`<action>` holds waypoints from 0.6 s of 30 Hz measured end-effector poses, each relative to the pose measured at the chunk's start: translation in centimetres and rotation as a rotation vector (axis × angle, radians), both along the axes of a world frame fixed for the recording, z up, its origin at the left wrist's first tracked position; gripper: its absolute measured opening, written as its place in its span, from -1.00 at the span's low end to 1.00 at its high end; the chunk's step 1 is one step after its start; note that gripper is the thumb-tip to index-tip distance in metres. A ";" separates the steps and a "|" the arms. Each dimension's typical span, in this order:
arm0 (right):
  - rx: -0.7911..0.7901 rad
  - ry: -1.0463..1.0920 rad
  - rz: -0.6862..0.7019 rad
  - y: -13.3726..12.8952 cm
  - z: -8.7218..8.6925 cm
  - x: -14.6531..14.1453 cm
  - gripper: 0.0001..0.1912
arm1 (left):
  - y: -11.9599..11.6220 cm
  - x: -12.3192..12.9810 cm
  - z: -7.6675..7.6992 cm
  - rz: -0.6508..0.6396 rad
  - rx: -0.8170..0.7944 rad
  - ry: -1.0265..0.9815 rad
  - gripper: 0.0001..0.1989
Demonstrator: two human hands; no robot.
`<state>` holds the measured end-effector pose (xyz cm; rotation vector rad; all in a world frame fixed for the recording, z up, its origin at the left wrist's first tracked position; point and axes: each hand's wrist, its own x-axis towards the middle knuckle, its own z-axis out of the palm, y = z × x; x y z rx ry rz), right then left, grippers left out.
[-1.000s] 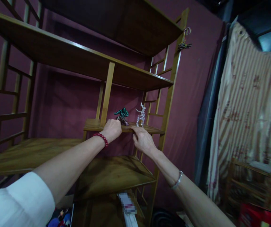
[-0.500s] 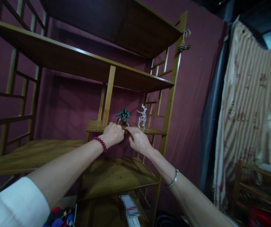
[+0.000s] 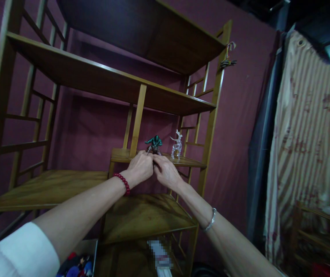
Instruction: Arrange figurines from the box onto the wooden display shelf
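Note:
On the raised right shelf (image 3: 195, 163) a small teal and dark figurine (image 3: 155, 141) stands in a crouch, arms spread. My left hand (image 3: 141, 167), with a red bead bracelet (image 3: 124, 184) at its wrist, is closed at the figurine's lower left side. From the right, my right hand (image 3: 166, 171) is closed too, its curled fingers at the figurine's legs; a silver bangle (image 3: 211, 219) circles that wrist. Both hands meet in front of the figurine's base, so its feet and my fingertips are mostly hidden. Just right stands a clear deer figurine (image 3: 177, 145) with antlers.
A wooden upright (image 3: 138, 121) rises left of the figurines. Overhead runs a longer shelf (image 3: 104, 66); a lower shelf (image 3: 147, 217) lies beneath my hands. A box of colourful items (image 3: 77, 265) sits bottom left. A striped curtain (image 3: 312, 134) hangs at right.
The view has shifted slightly, moving the shelves right in the picture. My two hands have drawn closer together in front of the teal figurine. The deer stays in place on the shelf.

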<state>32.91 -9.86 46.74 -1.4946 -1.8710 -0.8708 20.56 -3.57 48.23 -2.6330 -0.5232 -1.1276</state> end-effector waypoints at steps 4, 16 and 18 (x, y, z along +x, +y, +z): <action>0.053 0.022 0.012 -0.2 0.0 -1.1 -0.65 | -0.3 -1.1 -0.5 -0.031 0.004 -0.075 -0.75; 0.087 0.043 0.043 -2.1 -2.1 -5.4 -0.85 | -0.6 -6.4 -3.6 -0.206 -0.029 -0.109 -0.76; 0.046 0.057 0.084 -2.1 -3.1 -6.3 -0.85 | -0.5 -7.4 -4.8 -0.240 -0.062 -0.116 -0.75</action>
